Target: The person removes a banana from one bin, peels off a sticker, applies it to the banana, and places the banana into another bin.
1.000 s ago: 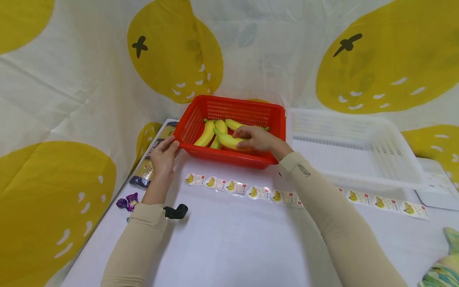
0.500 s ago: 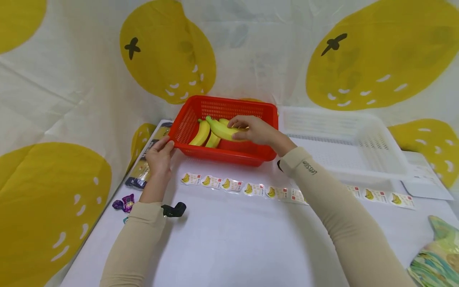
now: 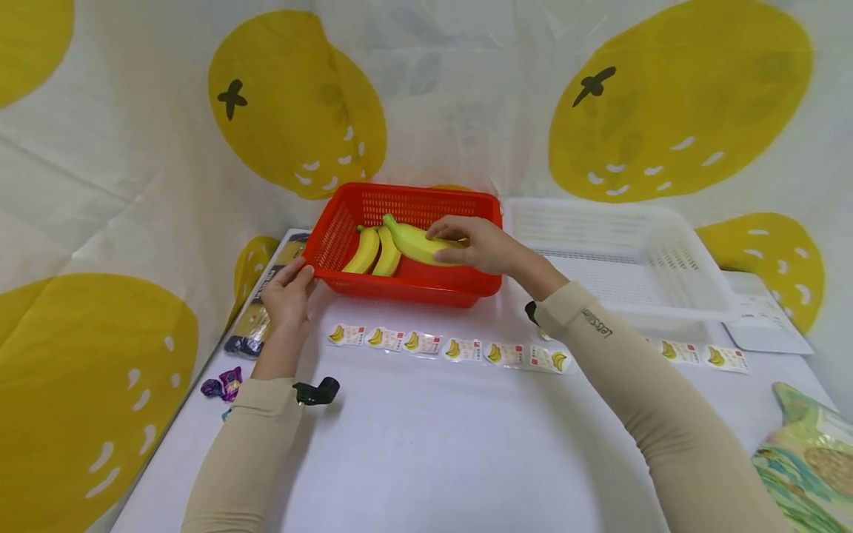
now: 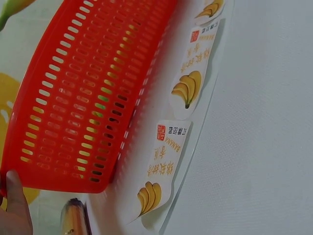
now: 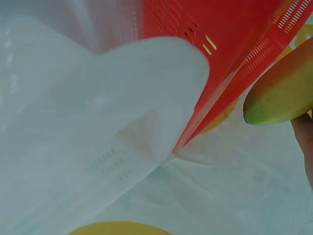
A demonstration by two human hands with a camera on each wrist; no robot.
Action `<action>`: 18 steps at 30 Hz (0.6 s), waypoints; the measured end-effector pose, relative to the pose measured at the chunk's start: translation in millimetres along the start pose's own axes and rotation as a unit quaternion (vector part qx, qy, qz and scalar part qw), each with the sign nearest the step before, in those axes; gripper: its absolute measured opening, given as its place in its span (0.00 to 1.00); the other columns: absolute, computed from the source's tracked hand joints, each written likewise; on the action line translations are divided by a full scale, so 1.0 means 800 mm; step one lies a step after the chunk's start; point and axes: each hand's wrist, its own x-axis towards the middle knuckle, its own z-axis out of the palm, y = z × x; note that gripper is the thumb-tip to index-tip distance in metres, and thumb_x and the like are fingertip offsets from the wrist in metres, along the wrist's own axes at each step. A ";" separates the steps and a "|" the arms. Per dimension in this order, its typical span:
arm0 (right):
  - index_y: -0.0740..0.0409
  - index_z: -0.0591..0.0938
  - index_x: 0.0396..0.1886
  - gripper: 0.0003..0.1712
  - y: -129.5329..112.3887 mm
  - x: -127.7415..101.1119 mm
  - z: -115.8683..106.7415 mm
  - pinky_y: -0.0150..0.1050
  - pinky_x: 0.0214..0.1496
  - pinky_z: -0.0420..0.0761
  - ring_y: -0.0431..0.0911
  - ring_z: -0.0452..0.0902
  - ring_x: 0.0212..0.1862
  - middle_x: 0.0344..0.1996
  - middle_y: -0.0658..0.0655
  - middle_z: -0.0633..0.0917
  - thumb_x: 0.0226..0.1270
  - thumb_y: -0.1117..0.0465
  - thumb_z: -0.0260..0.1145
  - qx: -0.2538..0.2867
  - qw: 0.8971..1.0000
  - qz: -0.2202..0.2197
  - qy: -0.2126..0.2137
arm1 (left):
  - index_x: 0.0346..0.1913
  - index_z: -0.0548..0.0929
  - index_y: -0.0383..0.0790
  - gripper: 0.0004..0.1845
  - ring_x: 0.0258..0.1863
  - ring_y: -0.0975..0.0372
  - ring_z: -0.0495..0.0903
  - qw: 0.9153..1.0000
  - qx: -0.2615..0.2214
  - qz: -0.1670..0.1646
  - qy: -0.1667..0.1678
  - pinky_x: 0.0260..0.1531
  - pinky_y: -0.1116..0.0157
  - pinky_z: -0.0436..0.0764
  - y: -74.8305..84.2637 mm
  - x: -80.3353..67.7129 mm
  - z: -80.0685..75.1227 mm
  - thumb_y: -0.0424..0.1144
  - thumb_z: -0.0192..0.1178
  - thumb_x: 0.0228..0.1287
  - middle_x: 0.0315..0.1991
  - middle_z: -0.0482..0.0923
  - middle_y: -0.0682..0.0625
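Observation:
In the head view a red plastic basket (image 3: 400,290) stands near the back curtain. My left hand (image 3: 286,296) grips its near left rim corner; in the left wrist view, the thumb (image 4: 14,188) lies against the rim. Held in my right hand (image 3: 483,244) is a yellow banana (image 3: 416,243) with a green tip, raised over the basket. Two more bananas lie inside at the left, the outer banana (image 3: 362,252) and the inner banana (image 3: 388,253). The right wrist view shows one end of the held banana (image 5: 279,93) beside my fingers.
A white plastic basket (image 3: 600,281) stands right of the red one. Several banana stickers (image 3: 421,343) run in a strip along its front. Purple wrapped candies (image 3: 229,383) and a dark and gold packet (image 3: 249,329) lie at left, a green bag (image 3: 806,451) at right.
My right hand has lifted the banana slightly away from the others in the basket. The left hand keeps its grip on the rim. The head view has turned a little to the right.

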 end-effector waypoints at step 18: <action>0.47 0.82 0.58 0.20 -0.008 -0.090 0.006 0.45 0.63 0.79 0.44 0.79 0.56 0.54 0.48 0.86 0.68 0.54 0.72 -0.010 0.999 -0.035 -0.019 | 0.63 0.83 0.47 0.20 0.63 0.55 0.82 1.000 -0.011 -0.005 -0.001 0.60 0.67 0.81 0.001 -0.003 -0.001 0.34 0.63 0.71 0.67 0.75 0.45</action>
